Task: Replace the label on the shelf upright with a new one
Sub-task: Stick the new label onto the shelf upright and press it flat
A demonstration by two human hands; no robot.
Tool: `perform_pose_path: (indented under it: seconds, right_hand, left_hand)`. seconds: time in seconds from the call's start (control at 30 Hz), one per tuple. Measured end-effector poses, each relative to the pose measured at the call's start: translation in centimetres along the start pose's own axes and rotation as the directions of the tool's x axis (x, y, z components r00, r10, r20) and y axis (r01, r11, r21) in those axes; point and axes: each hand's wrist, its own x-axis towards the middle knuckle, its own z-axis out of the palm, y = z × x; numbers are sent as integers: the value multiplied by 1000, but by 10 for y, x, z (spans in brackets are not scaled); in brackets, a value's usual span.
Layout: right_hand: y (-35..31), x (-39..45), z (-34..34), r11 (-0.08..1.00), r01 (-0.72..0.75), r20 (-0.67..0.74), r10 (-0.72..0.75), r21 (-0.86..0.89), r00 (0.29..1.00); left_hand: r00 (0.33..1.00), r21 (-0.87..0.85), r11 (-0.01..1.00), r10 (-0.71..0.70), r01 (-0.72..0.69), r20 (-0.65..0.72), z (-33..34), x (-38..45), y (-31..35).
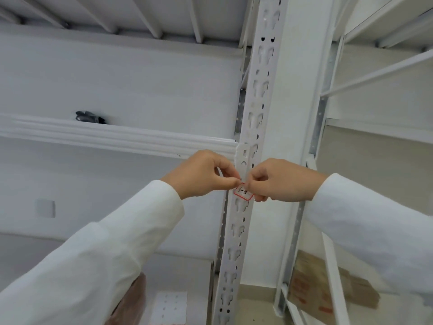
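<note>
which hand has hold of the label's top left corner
The left hand pinches the top left corner of the red-bordered label on the upright; the right hand holds its right edge instead.

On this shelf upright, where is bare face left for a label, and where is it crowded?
Bare slotted face runs on the upright below the red-bordered label, and above the beam end. It is crowded at the label, where the left hand and right hand pinch it.

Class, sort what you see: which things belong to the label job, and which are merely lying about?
Part of the job: label; shelf upright; left hand; right hand.
Lying about: cardboard box; black object on the shelf.
</note>
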Motion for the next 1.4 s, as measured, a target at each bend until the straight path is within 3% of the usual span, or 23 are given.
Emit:
perform_pose_path:
  seconds: [0.23, 0.57, 0.77, 0.83, 1.0, 1.17, 1.4]
  right_hand:
    - [8, -7, -10, 999, -51, -49, 50, -9, 998]
    - [5, -11, -22, 992, -86, -99, 77, -88, 992]
    - [3, -8, -23, 992, -77, -120, 64, -103, 991]
    - [3, -8, -24, 996, -72, -120, 67, -44, 991]
    - [13, -4, -29, 945, -91, -146, 143, 314, 979]
    - [26, -2, -33, 840, -39, -251, 205, 541, 946]
    - [24, 11, -19, 821, 109, -430, 175, 561, 886]
  left_hand:
    - [998, -62, 996, 55, -58, -38, 4, 7, 10]
    - [998, -103, 994, 24, -29, -51, 3, 14, 20]
    - [996, -39, 998, 40, -43, -76, 2, 18, 24]
    - [996, -23, 999, 46, -48, -82, 3, 20, 24]
    - [989, 27, 996, 85, -82, -123, 1, 24, 20]
    - [969, -106, 989, 79, -106, -232, -3, 30, 17]
    - [964, -208, 978, -65, 10, -258, 0, 47, 10]
